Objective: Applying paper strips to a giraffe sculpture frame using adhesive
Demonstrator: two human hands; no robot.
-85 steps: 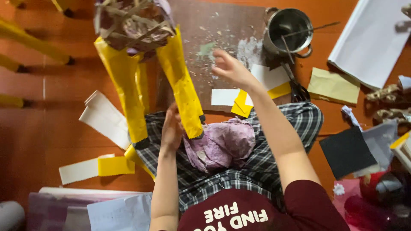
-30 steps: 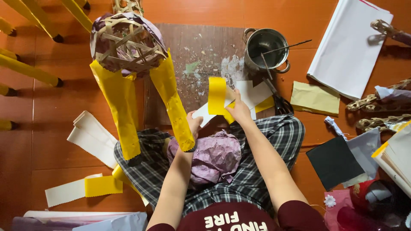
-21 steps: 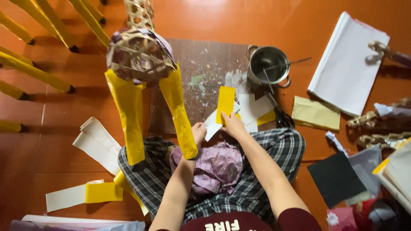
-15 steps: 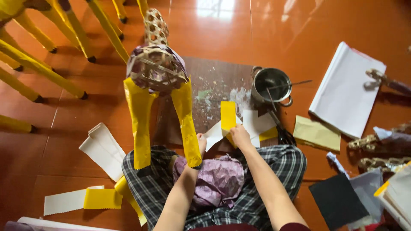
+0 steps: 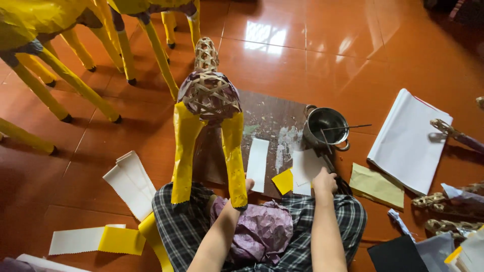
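On board (image 5: 267, 113): white strip (image 5: 257, 164) touching left hand (image 5: 241, 194); right hand (image 5: 324, 180) beside.

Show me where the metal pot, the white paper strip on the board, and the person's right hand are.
metal pot (image 5: 326, 126): head view, on its inner wall.
white paper strip (image 5: 257, 164): head view, at its middle.
right hand (image 5: 324, 181): head view, on the back of the hand.
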